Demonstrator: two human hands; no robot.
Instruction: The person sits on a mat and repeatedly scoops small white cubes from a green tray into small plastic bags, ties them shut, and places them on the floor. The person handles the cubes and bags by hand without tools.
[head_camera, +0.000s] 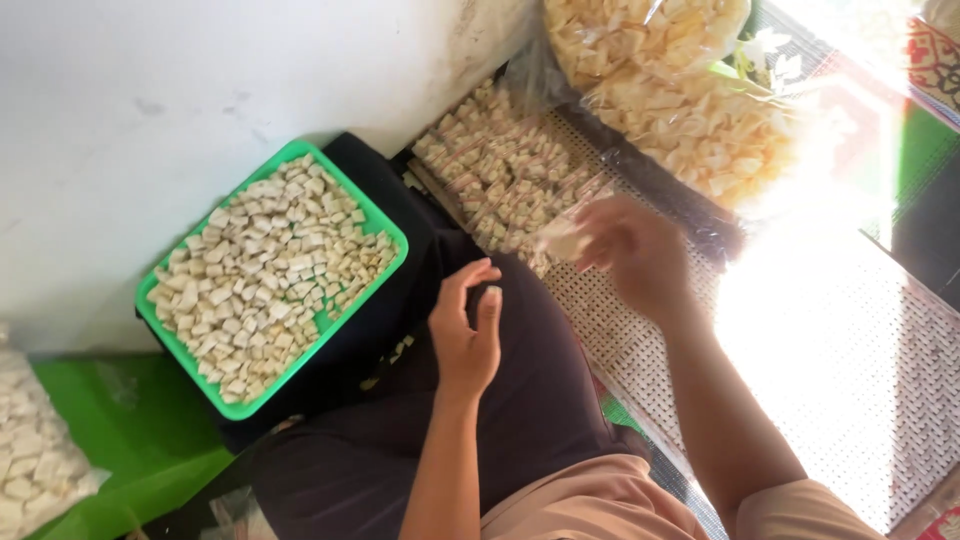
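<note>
Here, the widest thing in view is the woven mat (850, 400) on the floor, pale and washed out by sunlight on the right. A white wall (150, 120) fills the upper left. At the top sit two big clear bags of chips (690, 110), pale yellow and piled against each other, close beside the person, probably for easy reach. Below them, a heap of small filled packets (500, 170) lies between the wall and the mat, stacked close together as finished pieces would be.

The green tray (160, 330) rests on the person's dark-clothed lap, tilted a little, its bed covered with small white cubes (270, 280); it lies just left of the left hand. A further clear bag of white cubes (30, 460) lies at the lower left on a green sheet (150, 440).

The left hand (465, 335) hovers over the lap, near the tray's right corner. Its grip is pressed together: thumb and fingertips pinch one white cube (493, 292), held upright above the lap.

The right hand (635, 250) is raised over the mat, just right of the heap. It is motion-blurred. Its fingers close on a small clear packet (562, 240), held by its edge, seemingly so the mouth faces the left hand; whether the packet is filled cannot be told.
</note>
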